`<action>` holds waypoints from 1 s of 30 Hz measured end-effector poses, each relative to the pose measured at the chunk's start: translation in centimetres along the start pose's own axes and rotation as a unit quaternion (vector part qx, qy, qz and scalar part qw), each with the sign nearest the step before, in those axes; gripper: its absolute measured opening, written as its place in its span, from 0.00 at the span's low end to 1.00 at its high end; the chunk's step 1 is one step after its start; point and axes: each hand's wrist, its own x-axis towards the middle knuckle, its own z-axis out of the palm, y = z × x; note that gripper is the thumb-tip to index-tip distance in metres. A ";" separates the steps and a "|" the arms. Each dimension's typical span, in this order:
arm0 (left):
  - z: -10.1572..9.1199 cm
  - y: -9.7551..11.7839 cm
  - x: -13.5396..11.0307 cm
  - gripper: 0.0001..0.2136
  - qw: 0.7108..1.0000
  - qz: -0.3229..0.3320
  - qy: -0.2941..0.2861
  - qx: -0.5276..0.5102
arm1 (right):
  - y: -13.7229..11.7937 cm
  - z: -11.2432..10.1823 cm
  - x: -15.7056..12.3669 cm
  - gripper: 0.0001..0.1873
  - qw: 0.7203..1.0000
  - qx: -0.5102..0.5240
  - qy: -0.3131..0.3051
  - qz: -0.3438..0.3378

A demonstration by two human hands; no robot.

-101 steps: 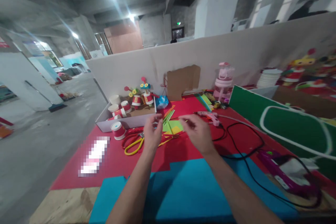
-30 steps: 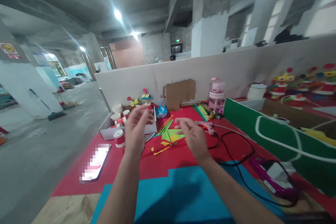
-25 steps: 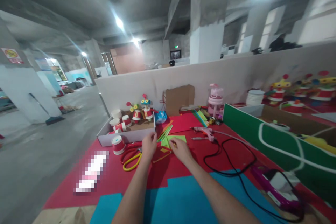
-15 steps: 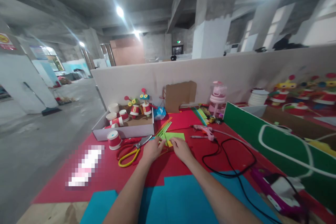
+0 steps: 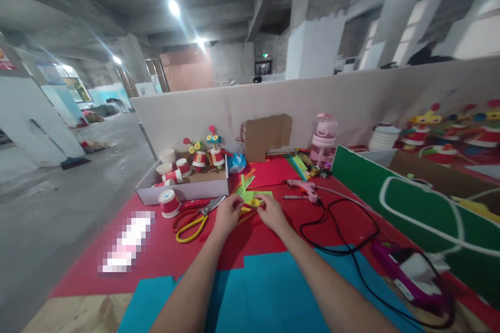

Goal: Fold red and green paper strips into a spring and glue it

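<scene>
A small accordion-folded paper strip (image 5: 251,205), yellow and reddish, spans the gap between my hands. My left hand (image 5: 229,213) pinches its left end with thumb and fingers. At its other end my right hand (image 5: 272,214) is closed the same way. Just beyond lie thin green paper strips (image 5: 242,183) and a light green sheet (image 5: 267,194), partly covered by my fingers. Scissors (image 5: 194,222) with one yellow and one red handle rest left of my left hand. The pink glue gun (image 5: 307,189) lies to the right of my right hand.
A white box (image 5: 187,195) holds paper cups and two cup figures; another cup (image 5: 169,203) stands before it. Blue sheets (image 5: 279,286) cover the front. A black cable (image 5: 344,252) loops right, near a purple power strip (image 5: 410,276) and a green-sided box (image 5: 390,213).
Both hands have risen slightly, and the folded strip, low beside my right hand before, is now stretched between them. A green strip now stands out more upright behind my left hand.
</scene>
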 end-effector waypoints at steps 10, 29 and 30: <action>-0.2 0.8 -0.1 0.05 0.997 0.043 0.024 -0.051 | -0.9 0.2 -0.3 0.13 0.996 0.082 0.011 -0.037; 0.2 0.2 0.3 0.05 0.986 -0.020 0.036 -0.163 | -1.4 1.5 -0.5 0.16 0.938 0.342 0.022 0.054; 0.2 0.2 0.3 0.04 0.986 -0.017 0.037 -0.161 | -1.5 1.5 -0.5 0.17 0.927 0.368 0.012 0.071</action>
